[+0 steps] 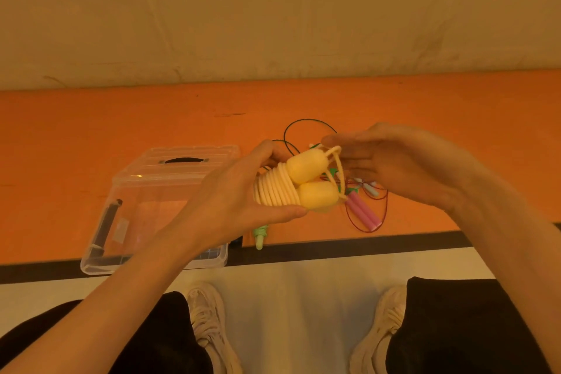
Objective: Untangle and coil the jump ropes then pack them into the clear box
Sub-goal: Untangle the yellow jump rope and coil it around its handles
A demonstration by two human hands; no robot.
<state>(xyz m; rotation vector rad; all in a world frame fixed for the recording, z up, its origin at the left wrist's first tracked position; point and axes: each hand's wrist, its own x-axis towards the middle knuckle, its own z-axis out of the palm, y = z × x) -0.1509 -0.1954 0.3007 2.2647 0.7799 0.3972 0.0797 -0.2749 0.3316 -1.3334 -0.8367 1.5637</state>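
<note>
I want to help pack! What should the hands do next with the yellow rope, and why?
Probably tuck the loose loop in: the yellow jump rope is already wound round its handles in the left hand, and the right hand holds that last loop.

**Plastic sheen over a matt orange tabletop**

The yellow jump rope (pixel 291 188) is showing smooth, slightly glossy plastic handles and a rubbery wound cord. The clear box (pixel 158 209) is gleaming as transparent hard plastic, with ridges across its lid. The pink handles (pixel 362 212) are looking smooth and plastic. The tabletop (pixel 91 124) is appearing matt and faintly scuffed.
</note>
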